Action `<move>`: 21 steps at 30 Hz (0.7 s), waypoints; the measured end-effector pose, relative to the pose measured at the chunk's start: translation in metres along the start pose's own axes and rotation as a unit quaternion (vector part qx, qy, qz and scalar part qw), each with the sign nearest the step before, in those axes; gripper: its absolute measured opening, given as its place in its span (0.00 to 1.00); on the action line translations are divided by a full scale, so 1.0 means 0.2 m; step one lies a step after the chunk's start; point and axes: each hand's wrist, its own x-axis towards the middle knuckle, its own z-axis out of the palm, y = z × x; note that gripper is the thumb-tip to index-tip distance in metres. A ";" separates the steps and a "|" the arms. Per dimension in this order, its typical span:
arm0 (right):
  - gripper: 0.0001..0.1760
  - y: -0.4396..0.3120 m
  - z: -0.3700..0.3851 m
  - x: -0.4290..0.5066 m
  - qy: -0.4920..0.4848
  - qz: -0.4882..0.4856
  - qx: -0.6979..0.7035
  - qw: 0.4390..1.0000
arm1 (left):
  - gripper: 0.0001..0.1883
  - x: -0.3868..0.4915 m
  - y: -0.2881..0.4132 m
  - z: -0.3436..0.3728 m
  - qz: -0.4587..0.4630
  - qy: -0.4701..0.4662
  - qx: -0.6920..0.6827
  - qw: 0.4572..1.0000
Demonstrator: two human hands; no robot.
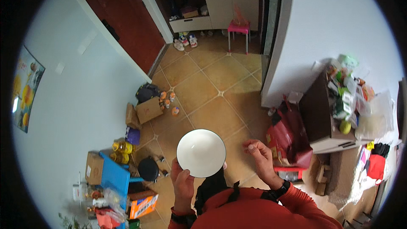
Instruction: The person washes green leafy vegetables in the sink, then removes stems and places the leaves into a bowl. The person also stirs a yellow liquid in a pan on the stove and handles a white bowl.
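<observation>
A round white bowl (201,153) with a dark thin rim is in my left hand (183,178). My thumb lies over its lower left rim, and the other fingers are partly hidden beneath it. The bowl's inside faces up and shows nothing in it. To the right, apart from the bowl, my right hand (261,159) hangs in the air above the tiled floor (219,114). Its fingers are curled towards the thumb, and no object shows there; whether the fingertips touch is unclear.
On the left stand a blue table (116,178), a black round stool (148,169), oil bottles (122,148) and a cardboard box (149,110). A dark red bag (291,136) sits on the right beside a cluttered cabinet (313,111). Further off is a pink stool (239,29).
</observation>
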 end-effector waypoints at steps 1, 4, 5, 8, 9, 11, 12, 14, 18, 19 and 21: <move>0.12 0.02 0.04 0.16 0.013 0.017 0.020 1.000 | 0.32 0.17 0.01 -0.02 0.000 -0.010 -0.002 1.000; 0.11 0.02 0.13 0.60 0.043 0.031 0.022 0.998 | 0.31 0.71 0.07 0.00 -0.007 -0.025 -0.013 1.000; 0.11 0.01 0.16 0.75 0.055 0.041 0.008 0.998 | 0.32 0.88 0.09 0.03 -0.010 -0.029 -0.021 0.999; 0.12 -0.06 0.19 1.13 0.073 0.021 -0.003 0.997 | 0.31 1.38 0.14 0.15 -0.040 -0.070 -0.043 0.996; 0.12 -0.07 0.19 1.25 0.076 0.017 -0.010 0.997 | 0.32 1.55 0.14 0.20 -0.056 -0.079 -0.027 0.995; 0.16 -0.09 0.16 1.46 0.132 0.041 -0.036 0.990 | 0.32 1.88 0.12 0.30 -0.089 -0.095 0.002 0.992; 0.18 -0.10 0.14 1.57 0.152 0.054 -0.026 0.987 | 0.32 2.02 0.10 0.35 -0.092 -0.122 -0.024 0.988; 0.25 -0.07 0.09 1.79 0.194 0.043 -0.039 0.979 | 0.33 2.31 0.02 0.47 -0.118 -0.138 -0.018 0.983; 0.18 -0.02 -0.07 2.34 0.220 0.007 -0.022 0.975 | 0.34 2.91 -0.10 0.72 -0.147 -0.193 -0.004 0.970; 0.17 -0.01 -0.10 2.50 0.235 0.020 -0.017 0.972 | 0.34 3.06 -0.12 0.80 -0.151 -0.208 -0.003 0.966; 0.15 -0.03 -0.19 2.80 0.257 0.047 -0.001 0.965 | 0.34 3.33 -0.14 0.97 -0.168 -0.219 0.010 0.961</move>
